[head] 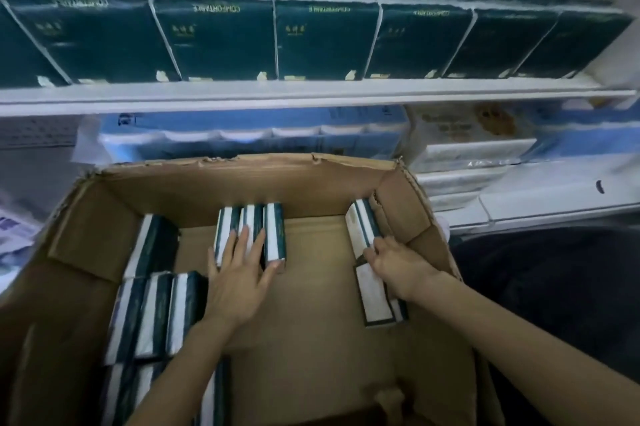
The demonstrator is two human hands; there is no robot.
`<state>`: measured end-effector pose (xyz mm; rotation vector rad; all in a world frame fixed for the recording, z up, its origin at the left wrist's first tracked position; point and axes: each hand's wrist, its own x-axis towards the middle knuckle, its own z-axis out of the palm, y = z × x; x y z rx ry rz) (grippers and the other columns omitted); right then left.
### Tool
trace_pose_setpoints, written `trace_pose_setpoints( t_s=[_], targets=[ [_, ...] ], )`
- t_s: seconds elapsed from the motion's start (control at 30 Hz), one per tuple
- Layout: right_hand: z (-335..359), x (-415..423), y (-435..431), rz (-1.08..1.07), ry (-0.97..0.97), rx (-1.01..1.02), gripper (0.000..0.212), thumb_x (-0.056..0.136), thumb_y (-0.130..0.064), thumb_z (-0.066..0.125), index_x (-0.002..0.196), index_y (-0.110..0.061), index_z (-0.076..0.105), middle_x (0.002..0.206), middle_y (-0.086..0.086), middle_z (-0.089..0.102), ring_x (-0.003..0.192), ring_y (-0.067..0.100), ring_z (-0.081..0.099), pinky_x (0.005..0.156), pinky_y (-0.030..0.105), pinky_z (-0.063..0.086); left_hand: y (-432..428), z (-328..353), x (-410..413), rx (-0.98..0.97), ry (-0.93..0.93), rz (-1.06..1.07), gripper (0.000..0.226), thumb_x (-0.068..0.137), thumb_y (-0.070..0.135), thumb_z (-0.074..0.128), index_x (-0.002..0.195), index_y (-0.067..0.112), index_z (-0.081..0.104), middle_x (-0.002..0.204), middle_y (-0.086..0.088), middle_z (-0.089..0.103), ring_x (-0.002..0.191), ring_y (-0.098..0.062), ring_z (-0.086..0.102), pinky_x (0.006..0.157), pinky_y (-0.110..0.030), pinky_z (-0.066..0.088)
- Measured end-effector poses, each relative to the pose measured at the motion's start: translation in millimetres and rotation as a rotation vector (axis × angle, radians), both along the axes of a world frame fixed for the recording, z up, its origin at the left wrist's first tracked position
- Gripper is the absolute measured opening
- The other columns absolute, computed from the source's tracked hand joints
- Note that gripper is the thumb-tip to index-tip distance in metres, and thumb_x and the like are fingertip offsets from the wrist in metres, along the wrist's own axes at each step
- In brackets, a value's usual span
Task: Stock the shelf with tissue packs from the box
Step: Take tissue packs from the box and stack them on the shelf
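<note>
Now hands (pixel 239 278) on packs (pixel 275 231): flat, curled

An open cardboard box (pixel 242 180) sits below a white shelf (pixel 311 95) lined with dark green tissue packs (pixel 214 34). The left grip (pixel 239 273) lies flat with fingers spread on three upright packs (pixel 273 231) standing against the box's far wall. The right grip (pixel 394 263) curls its fingers round the near end of a leaning pack (pixel 362 225) at the right wall; another pack (pixel 375 294) lies just under its wrist. More packs (pixel 156 311) stand in rows along the left side. Under the shelf lie blue-wrapped bundles (pixel 242 135) and white bundles (pixel 467 155).
</note>
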<state>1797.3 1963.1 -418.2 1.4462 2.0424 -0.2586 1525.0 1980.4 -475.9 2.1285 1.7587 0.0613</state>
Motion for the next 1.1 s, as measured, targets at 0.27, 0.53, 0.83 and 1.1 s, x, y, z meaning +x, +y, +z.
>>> trace_pose_setpoints(
  t_s=[0.27, 0.53, 0.83, 1.1],
  targets=[
    [-12, -6, -3, -0.283, 0.283, -0.123, 0.063, 0.068, -0.027, 0.086, 0.118, -0.006, 0.054, 0.122, 0.013, 0.059, 0.113, 0.028, 0.055, 0.093, 0.035, 0.049, -1, -3, -1, 0.033, -0.011, -0.007, 0.089, 0.079, 0.072, -0.006, 0.154, 0.027, 0.011, 0.162, -0.002, 0.004, 0.149, -0.019, -0.003, 0.117, -0.053, -0.002],
    [-28, -30, -43, -0.592, 0.363, -0.324, 0.039, 0.078, -0.027, 0.079, 0.105, 0.0, 0.07, 0.112, 0.011, 0.068, 0.105, 0.021, 0.063, 0.089, 0.025, 0.048, -4, -2, 1, 0.035, 0.011, -0.06, 0.094, 0.076, 0.074, -0.014, 0.154, 0.028, 0.009, 0.162, -0.002, -0.002, 0.148, -0.017, -0.008, 0.116, -0.049, -0.008],
    [-36, -44, -61, -0.654, 0.371, -0.241, 0.03, 0.081, -0.029, 0.076, 0.098, -0.004, 0.07, 0.103, 0.011, 0.069, 0.095, 0.021, 0.065, 0.076, 0.029, 0.052, -5, -4, -4, 0.022, 0.002, -0.044, 0.093, 0.077, 0.073, -0.014, 0.154, 0.028, 0.008, 0.162, -0.001, -0.003, 0.148, -0.016, -0.01, 0.117, -0.05, -0.007],
    [-32, -49, -63, -0.548, 0.287, -0.119, 0.01, 0.088, -0.023, 0.068, 0.091, -0.014, 0.066, 0.1, 0.005, 0.069, 0.094, 0.019, 0.065, 0.077, 0.032, 0.052, -6, -1, -4, 0.021, -0.018, -0.054, 0.107, 0.066, 0.079, -0.029, 0.154, 0.028, 0.006, 0.162, -0.001, -0.005, 0.148, -0.017, -0.011, 0.116, -0.049, -0.01]
  ],
)
